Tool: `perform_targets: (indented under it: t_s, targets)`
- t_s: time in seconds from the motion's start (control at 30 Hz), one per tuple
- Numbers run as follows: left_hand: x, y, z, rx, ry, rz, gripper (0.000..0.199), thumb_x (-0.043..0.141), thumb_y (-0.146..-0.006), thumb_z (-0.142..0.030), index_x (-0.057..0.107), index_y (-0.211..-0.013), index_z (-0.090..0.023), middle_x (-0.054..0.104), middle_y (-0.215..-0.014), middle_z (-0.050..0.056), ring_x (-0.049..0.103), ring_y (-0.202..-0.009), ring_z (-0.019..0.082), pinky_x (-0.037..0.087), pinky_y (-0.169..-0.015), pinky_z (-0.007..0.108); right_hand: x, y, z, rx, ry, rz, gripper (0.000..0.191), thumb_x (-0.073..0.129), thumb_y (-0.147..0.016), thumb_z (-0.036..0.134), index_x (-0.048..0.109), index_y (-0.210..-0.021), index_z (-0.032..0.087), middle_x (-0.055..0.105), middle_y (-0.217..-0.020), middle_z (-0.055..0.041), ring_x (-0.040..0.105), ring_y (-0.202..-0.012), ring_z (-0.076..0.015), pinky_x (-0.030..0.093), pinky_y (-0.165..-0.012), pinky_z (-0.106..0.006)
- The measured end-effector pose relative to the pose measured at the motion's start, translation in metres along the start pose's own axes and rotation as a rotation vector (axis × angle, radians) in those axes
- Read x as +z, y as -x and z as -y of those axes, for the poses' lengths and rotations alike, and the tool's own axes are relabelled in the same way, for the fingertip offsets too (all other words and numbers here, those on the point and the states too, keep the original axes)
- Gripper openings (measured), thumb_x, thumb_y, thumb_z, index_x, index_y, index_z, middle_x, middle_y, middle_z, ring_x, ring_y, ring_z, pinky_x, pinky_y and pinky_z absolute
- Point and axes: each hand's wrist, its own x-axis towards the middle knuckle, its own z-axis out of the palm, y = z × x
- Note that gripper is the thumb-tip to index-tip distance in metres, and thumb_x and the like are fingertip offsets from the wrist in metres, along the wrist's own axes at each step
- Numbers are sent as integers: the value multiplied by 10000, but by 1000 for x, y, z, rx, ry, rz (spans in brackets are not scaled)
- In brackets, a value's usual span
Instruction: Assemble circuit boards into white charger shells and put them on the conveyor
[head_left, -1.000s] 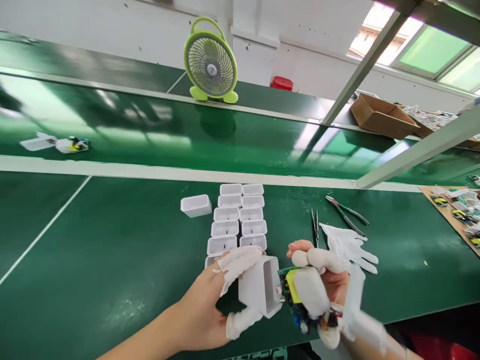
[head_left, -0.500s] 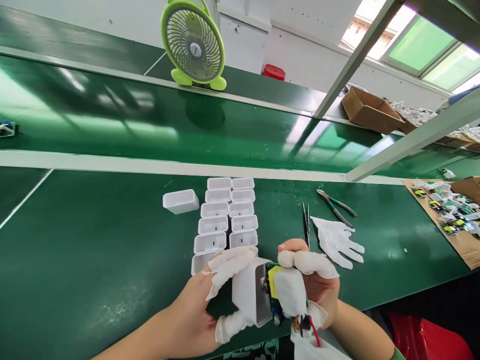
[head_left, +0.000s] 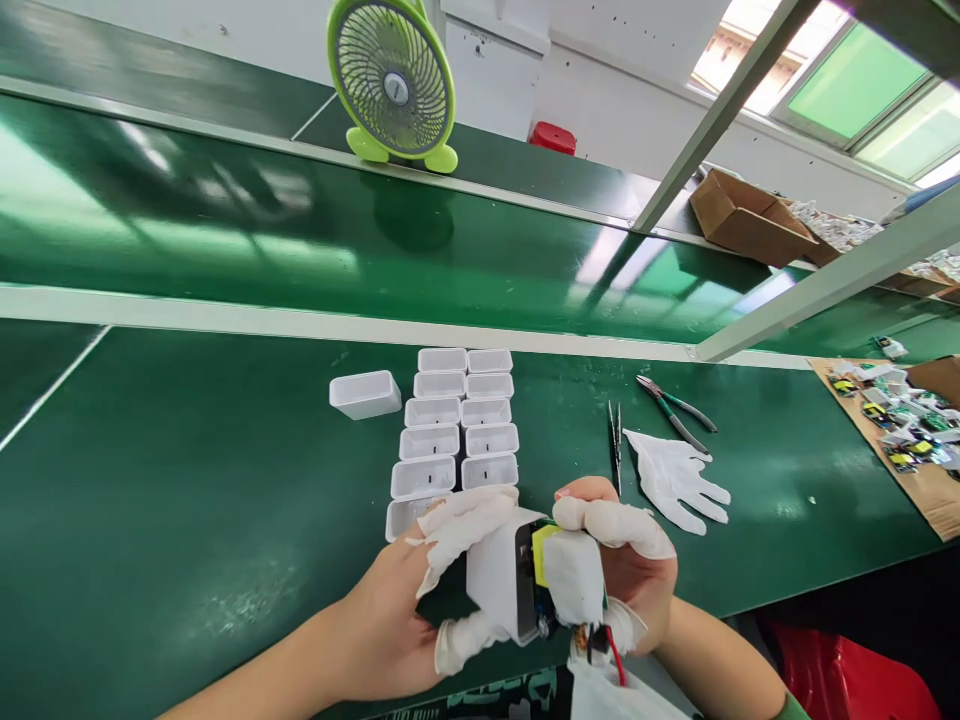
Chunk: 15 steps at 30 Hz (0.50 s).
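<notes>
My left hand, with white covers on several fingers, grips a white plastic case whose mouth faces right. In my right hand, also with covered fingers, is a circuit board with a yellow part, a white wrapped block and red and black wires. The board's left end sits just inside the case's mouth. Beyond my hands stand two columns of white plastic cases, open side up; the nearest are partly hidden by my left hand. One more case lies apart to their left.
Tweezers, cutting pliers and a white glove lie right of the cases. Cardboard with several circuit boards is at far right. A green fan stands on the raised shelf, near a cardboard box. Metal posts cross the right side.
The circuit board has moved left, a little deeper into the white case, and its left end is now more hidden. Both hands keep their grip. The view has shifted slightly.
</notes>
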Motion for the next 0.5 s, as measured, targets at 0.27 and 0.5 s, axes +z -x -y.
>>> perform_targets:
  t_s: [0.27, 0.5]
  targets:
    - [-1, 2, 2, -7, -13, 3, 817, 668, -847, -236, 254, -1550, -271, 636, -1318, 166, 636, -1208, 317, 561, -992, 412, -1, 0, 1, -34, 22, 35, 570, 785, -789, 407, 610, -1329, 355, 725, -1160, -93, 661, -1005, -275, 602, -821, -420]
    - [-2, -1, 0, 26, -45, 17, 764, 597, -900, -243, 207, -1558, -248, 650, -1289, 172, 647, -1189, 308, 565, -977, 408, -2, 2, 1, -37, 100, 36, 577, 764, -799, 443, 594, -1347, 377, 738, -1140, -86, 662, -970, -278, 613, -740, -411]
